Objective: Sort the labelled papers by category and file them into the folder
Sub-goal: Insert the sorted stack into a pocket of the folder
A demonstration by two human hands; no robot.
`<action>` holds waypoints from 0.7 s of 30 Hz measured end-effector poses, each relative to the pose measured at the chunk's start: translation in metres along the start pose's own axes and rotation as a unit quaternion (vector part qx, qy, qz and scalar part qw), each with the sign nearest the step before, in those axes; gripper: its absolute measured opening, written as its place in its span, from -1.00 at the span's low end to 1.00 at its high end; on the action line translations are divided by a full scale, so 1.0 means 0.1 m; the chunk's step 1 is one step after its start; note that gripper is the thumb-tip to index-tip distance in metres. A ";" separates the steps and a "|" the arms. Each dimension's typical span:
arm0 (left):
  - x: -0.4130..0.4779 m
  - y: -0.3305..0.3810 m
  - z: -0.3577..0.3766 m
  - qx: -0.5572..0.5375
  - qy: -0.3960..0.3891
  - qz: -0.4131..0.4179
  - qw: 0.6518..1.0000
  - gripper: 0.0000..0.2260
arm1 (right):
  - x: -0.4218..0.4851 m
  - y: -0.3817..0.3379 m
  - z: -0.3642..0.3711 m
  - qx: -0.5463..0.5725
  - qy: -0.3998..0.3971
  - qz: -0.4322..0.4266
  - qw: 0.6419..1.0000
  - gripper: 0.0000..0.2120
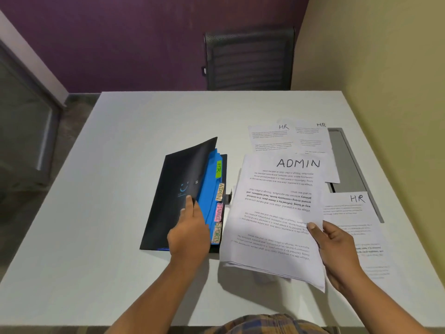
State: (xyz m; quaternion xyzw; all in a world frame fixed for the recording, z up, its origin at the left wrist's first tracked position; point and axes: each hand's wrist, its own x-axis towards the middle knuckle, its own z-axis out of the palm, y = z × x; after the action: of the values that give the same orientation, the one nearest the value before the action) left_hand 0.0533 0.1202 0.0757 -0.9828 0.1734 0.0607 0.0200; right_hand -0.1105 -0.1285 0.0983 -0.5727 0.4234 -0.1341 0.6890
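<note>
A black expanding folder [173, 189] lies mid-table with blue dividers [210, 189] tabbed HR, ADMIN, FINANCE and SPORTS. My left hand [189, 230] grips the folder's front cover and holds it lifted, thumb on the cover's edge. My right hand [337, 251] holds a small stack of papers, the top sheet marked ADMIN [277, 213], raised just right of the folder. Two sheets marked HR [272, 138] [313, 138] lie behind the stack. A third HR sheet [354, 222] lies to the right, partly under my right hand.
The white table [134, 145] carries a grey recessed cable tray [346, 160] near its right edge, partly under the sheets. A black mesh chair [249, 59] stands behind the far edge. A yellow wall runs close along the right.
</note>
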 end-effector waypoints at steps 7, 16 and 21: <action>-0.01 -0.06 0.00 -0.181 0.011 -0.021 0.983 -0.37 | 0.07 -0.14 0.23 -0.024 -0.007 -0.044 0.999 -0.88; 0.03 -0.14 0.15 -0.285 -0.030 0.028 0.958 -0.29 | 0.27 -0.22 0.75 -0.149 0.039 -0.166 0.974 -0.79; 0.01 -0.15 0.19 -0.298 -0.036 0.032 0.953 -0.26 | 0.30 -0.20 1.05 -0.198 -0.023 -0.171 0.965 -0.89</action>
State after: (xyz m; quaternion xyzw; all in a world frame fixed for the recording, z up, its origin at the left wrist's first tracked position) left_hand 0.0576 0.1353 0.0566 -0.9351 0.1779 0.1455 -0.2697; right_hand -0.0093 -0.0838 0.1020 -0.7642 0.3217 -0.1503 0.5384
